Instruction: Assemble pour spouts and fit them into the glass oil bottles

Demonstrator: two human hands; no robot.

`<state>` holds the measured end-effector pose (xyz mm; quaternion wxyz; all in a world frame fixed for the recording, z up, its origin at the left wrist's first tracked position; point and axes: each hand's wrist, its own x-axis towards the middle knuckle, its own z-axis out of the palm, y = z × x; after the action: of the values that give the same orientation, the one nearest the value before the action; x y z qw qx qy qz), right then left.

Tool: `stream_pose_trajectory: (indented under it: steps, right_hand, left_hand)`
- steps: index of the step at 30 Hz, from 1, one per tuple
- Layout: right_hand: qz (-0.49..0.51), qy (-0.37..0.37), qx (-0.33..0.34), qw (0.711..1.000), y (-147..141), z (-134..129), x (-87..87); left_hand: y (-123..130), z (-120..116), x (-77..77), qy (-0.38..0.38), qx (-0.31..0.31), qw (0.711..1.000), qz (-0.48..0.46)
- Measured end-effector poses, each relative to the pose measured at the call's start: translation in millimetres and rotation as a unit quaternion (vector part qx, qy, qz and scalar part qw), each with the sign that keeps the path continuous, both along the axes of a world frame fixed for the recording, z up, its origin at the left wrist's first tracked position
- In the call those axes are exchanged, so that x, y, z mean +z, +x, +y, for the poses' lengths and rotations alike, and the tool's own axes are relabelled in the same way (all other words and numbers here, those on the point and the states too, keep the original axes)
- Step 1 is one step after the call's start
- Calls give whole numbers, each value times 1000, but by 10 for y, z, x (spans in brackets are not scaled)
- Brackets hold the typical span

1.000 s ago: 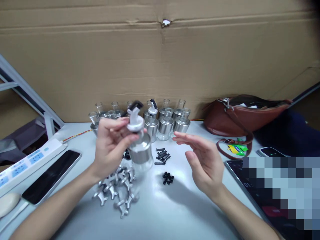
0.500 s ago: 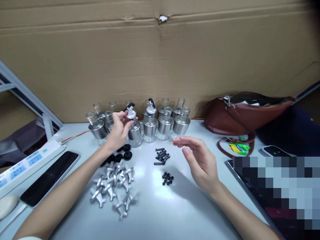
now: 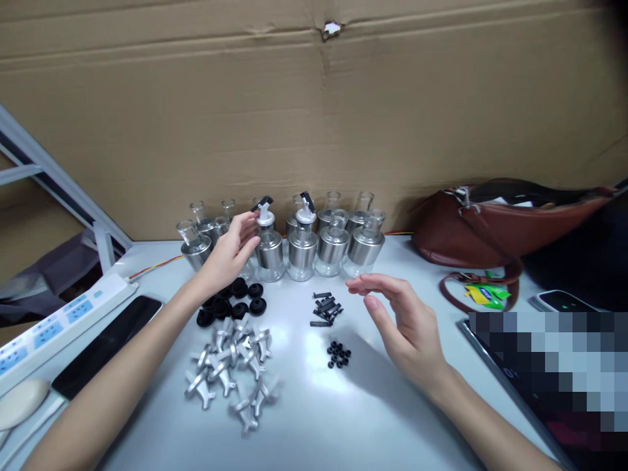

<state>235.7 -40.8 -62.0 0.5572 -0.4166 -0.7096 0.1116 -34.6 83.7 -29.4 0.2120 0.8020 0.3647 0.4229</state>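
Observation:
Fingers apart, my left hand (image 3: 233, 252) is just left of a glass bottle with a metal band (image 3: 269, 252). A silver pour spout with a black lever (image 3: 265, 214) sits in that bottle's neck; whether a fingertip still touches it I cannot tell. To its right stands a second bottle (image 3: 303, 248) with the same kind of spout (image 3: 306, 212). My right hand (image 3: 405, 324) hovers open above the table, right of several small black levers (image 3: 326, 309) and a cluster of tiny black rings (image 3: 338, 354). Black rubber stoppers (image 3: 239, 288) and loose silver spout bodies (image 3: 223, 373) lie below my left hand.
More uncapped bottles (image 3: 364, 245) stand in rows before a cardboard wall (image 3: 220, 118). At right are a brown handbag (image 3: 466, 235), a green-yellow packet (image 3: 487, 296) and a dark-screened device (image 3: 510, 373). A power strip (image 3: 53, 327) and a phone (image 3: 110, 343) lie at left.
My left hand has loosened from the spout and drawn slightly left, leaving it upright in the bottle. My right hand stays open in about the same place. The view has shifted a little.

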Motion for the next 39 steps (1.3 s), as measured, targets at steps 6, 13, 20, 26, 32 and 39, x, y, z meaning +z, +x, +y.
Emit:
stream_pose_trajectory:
  steps: [6,13,20,26,32,39]
  right_hand:
    - [-43,29,-17,999,0,-21,48]
    - [-88,49,8,995,-37,-35,73]
    - [-97,60,18,993,-72,-42,89]
    - [-94,48,19,994,-66,-54,113]
    - [-74,21,29,997,-63,-59,117]
    - [-57,-116,122,984,-232,-166,88]
  left_hand:
    - [-306,-541,15,26,23,996,87]
    - [-473,-1011,-125,-33,-80,948,308]
    - [-285,-940,-164,-8,-119,928,353]
    - [-241,-892,-140,5,-125,930,345]
    - [-179,-989,-12,15,-89,965,247]
    - [205,-1375,-175,-12,13,999,-28]
